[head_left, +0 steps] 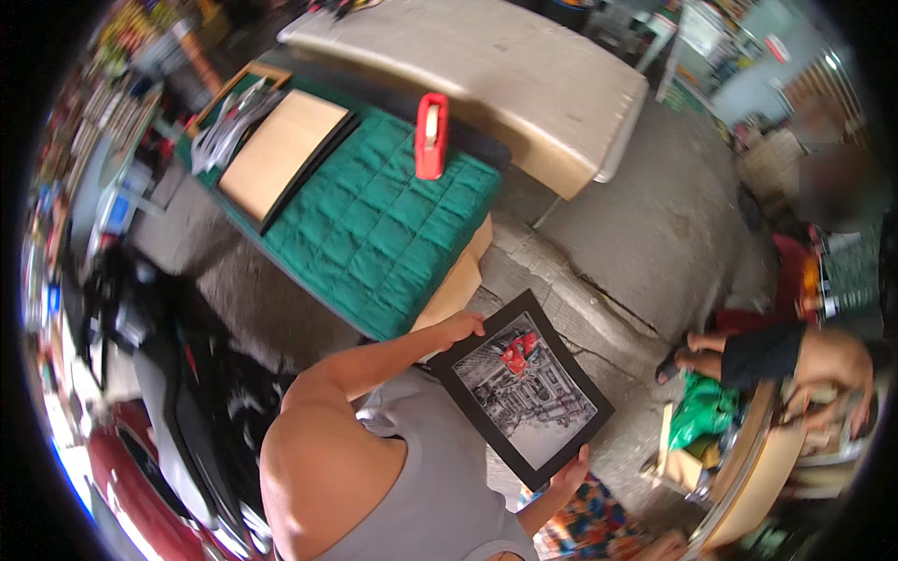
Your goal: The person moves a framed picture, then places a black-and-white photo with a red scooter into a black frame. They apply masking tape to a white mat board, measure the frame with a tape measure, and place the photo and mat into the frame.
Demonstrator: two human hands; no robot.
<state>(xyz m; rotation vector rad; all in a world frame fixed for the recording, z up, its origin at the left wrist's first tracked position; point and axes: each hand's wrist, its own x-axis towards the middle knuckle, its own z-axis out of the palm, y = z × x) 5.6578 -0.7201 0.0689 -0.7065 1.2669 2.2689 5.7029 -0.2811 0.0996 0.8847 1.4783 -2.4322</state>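
Note:
A black-matted picture (528, 397), mostly grey with a red patch near its top, is held tilted in front of my body. At its upper left edge, my left hand (464, 325) grips the black border. My right hand (571, 470) is closed on the lower right edge, fingers partly hidden by the mat. Beyond it stands a table with a green quilted cover (374, 215). On that cover rest a red tape dispenser (431, 140) and a tan board (283, 154) lying over something black-edged.
Crumpled grey-white sheets (229, 131) lie beside the board. A long pale table (477, 56) is behind the green one. A black motorcycle (173, 402) stands at left. Another person (823, 365) sits at right near a green plastic bag (703, 411) and wooden boards (758, 477).

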